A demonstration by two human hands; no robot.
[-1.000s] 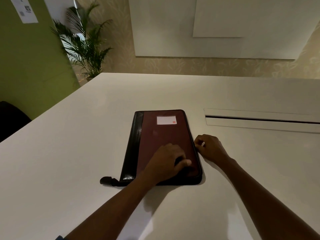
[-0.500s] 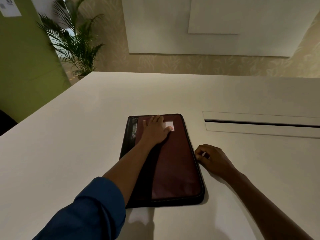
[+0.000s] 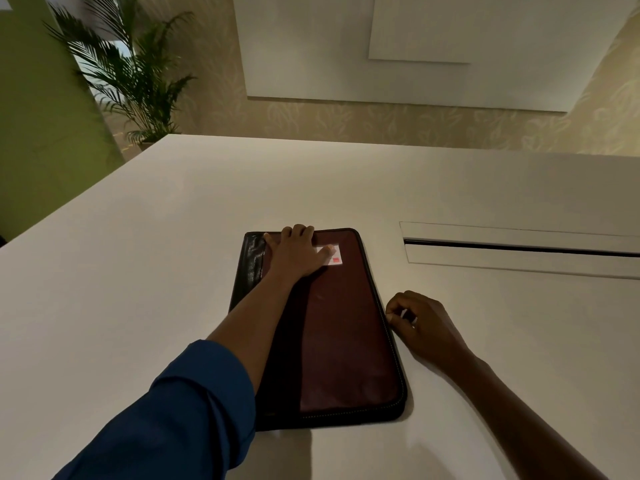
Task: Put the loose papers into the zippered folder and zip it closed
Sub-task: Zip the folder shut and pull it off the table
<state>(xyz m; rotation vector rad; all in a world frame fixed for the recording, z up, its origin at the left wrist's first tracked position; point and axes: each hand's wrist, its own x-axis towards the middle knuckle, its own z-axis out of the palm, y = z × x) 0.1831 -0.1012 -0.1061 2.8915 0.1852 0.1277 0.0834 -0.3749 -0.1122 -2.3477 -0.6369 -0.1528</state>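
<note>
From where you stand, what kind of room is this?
Probably an office meeting room: a large white table with a cable slot, blank wall panels, and a potted palm in the corner.

You've got a big white table with a long cable slot cut into its right side. Past the table's far left corner there's a potted palm next to a green wall; behind the table's far edge, white wall panels over leaf-patterned wallpaper.

The white label with a red square on the folder cannot be read.
</note>
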